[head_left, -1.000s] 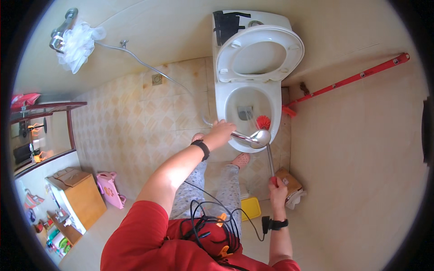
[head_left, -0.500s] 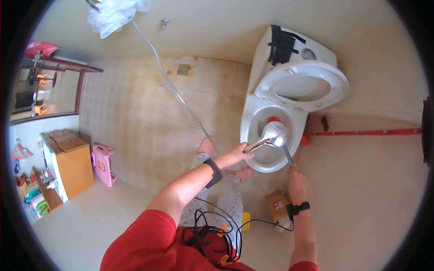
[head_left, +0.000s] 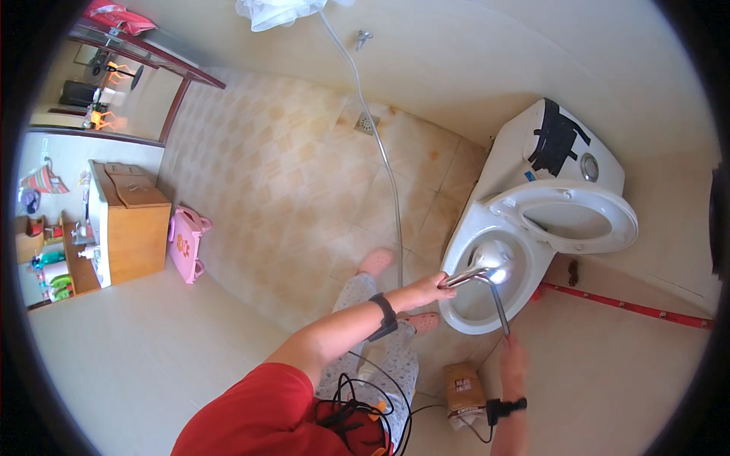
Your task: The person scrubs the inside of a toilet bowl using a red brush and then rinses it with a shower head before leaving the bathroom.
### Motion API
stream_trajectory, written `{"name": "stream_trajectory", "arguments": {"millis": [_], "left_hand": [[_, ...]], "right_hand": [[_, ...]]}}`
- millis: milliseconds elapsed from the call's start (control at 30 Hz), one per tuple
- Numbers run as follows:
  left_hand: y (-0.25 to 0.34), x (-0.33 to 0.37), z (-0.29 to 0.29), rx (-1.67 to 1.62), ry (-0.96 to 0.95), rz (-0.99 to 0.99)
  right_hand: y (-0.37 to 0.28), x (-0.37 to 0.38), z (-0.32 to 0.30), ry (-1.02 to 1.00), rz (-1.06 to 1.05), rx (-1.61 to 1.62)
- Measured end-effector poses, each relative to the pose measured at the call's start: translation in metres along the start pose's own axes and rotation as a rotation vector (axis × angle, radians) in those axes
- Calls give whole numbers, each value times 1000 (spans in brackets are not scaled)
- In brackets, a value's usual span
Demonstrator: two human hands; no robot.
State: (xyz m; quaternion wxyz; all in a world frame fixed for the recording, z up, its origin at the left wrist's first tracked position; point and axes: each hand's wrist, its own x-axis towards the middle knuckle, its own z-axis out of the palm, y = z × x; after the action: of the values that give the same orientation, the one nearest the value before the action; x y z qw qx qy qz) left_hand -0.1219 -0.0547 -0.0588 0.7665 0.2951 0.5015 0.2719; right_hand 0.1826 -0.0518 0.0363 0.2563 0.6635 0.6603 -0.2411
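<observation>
My left hand (head_left: 432,291) is closed round the handle of a shiny silver shower head (head_left: 498,260), held over the toilet bowl (head_left: 473,328). A grey hose runs up from near this hand. Low on the right, my right hand (head_left: 513,361) grips the slim metal handle of a toilet brush (head_left: 500,310), which slants up into the bowl. The shower head hides the brush's lower end. The toilet's white seat (head_left: 625,222) is raised, leaning back toward the tank (head_left: 525,129).
Black tape (head_left: 559,137) covers part of the tank lid. A brown paper bag (head_left: 464,387) stands near my right forearm. Pink clogs (head_left: 422,323) are on my feet. A floor drain (head_left: 367,123), a pink folded stool (head_left: 187,245) and a wooden cabinet (head_left: 137,239) lie leftward. Black cables (head_left: 353,406) hang at my waist.
The whole view has shifted and turned, so the toilet sits lower and farther right. The brush's red end, visible earlier in the bowl, is now hidden. Both hands keep their holds.
</observation>
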Motion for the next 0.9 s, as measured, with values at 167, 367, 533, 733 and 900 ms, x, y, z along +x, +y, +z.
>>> {"name": "stream_trajectory", "arguments": {"millis": [167,367,533,733,900], "left_hand": [[14,12,7,83,-53,42],[-7,3,-3,44,52,81],[-17,11,0,-53,37,91],[-1,1,-3,39,26,56],[-12,-3,-6,60,89,50]], "right_hand": [[-17,82,71,-68,76,-113],[3,25,26,-88,-31,-58],[-38,42,4,-15,-16,81],[3,69,62,-69,-42,74],[-27,4,11,19,-77,251]]}}
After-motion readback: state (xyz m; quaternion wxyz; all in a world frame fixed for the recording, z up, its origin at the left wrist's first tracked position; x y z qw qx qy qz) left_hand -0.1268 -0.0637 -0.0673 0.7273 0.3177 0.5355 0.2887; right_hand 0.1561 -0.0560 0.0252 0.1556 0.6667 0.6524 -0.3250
